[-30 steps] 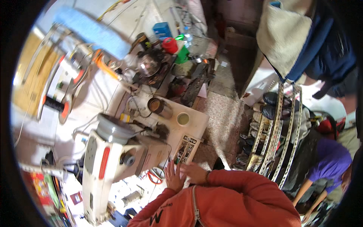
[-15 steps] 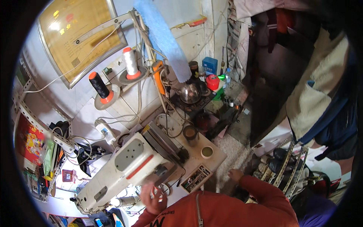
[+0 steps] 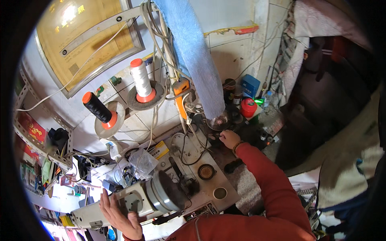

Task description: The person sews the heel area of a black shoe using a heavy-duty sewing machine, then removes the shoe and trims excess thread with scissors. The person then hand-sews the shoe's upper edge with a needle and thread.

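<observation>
A white industrial sewing machine lies along the lower left, with a large grey handwheel at its right end. My left hand is spread over the machine's arm, thumb apart, with nothing in it. My right hand reaches far out past the bench's far right corner, beside a round glass pot. Its fingers are curled; whatever they may hold is hidden among dark clutter. Behind the machine stand a white thread cone and a black thread cone, both on orange bases.
A blue fleece-covered tube hangs down near the pot. Loose cables run beside an orange box on a pole. Two round cups sit in the tabletop. A red canister and a blue box stand farther back.
My right arm has stretched forward from near the bench toward the glass pot. My left hand has moved left onto the machine's arm, without the red-and-white thing seen at it earlier. The view has shifted.
</observation>
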The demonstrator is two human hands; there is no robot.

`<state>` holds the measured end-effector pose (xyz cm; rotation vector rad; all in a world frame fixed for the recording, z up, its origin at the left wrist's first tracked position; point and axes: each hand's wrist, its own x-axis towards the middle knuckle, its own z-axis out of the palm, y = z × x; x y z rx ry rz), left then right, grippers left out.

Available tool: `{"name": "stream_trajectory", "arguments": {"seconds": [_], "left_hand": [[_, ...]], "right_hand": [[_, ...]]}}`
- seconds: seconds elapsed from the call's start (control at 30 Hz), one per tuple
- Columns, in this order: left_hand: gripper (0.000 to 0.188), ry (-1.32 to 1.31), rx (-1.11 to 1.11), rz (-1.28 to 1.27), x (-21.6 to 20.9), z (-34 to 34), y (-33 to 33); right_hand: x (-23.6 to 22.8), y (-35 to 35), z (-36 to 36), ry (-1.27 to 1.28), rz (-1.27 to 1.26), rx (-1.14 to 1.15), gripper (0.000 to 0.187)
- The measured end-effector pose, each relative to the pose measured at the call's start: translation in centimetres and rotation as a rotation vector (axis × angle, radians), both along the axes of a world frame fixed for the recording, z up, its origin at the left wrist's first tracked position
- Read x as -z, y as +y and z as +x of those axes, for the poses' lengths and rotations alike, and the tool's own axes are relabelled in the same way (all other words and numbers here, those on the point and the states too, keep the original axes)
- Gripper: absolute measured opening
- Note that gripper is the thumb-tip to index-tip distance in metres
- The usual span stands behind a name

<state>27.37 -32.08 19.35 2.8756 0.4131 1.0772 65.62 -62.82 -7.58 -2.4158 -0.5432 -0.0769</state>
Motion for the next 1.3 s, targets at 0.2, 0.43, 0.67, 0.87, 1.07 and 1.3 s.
{"name": "stream_trajectory", "arguments": {"seconds": [0.2, 0.43, 0.67, 0.87, 1.07, 1.3], "left_hand": [[0.07, 0.016, -0.19, 0.005, 0.2, 0.6, -1.3], [0.066, -0.014, -0.223, -0.005, 0.5, 1.2, -1.7], [0.066, 0.007, -0.232, -0.014, 0.3, 1.3, -2.0], [0.063, -0.012, -0.205, -0.007, 0.4, 1.6, -1.9], [0.062, 0.012, -0.223, -0.005, 0.4, 1.6, -1.6], [0.064, 0.015, -0.21, -0.011, -0.1, 1.5, -1.4]], "right_hand": [[0.7, 1.4, 4.1, -0.052, -0.063, -0.049, 0.02], [1.1, -2.8, 1.3, 0.246, -0.139, -0.222, 0.021], [0.7, -1.4, 6.1, -0.018, -0.065, -0.197, 0.02], [-1.3, -5.1, 6.5, -0.315, 0.23, 0.138, 0.018], [1.5, -7.6, 16.9, 0.336, 0.692, 0.238, 0.044], [2.0, -4.5, 17.3, 0.434, 0.747, 0.356, 0.034]]}}
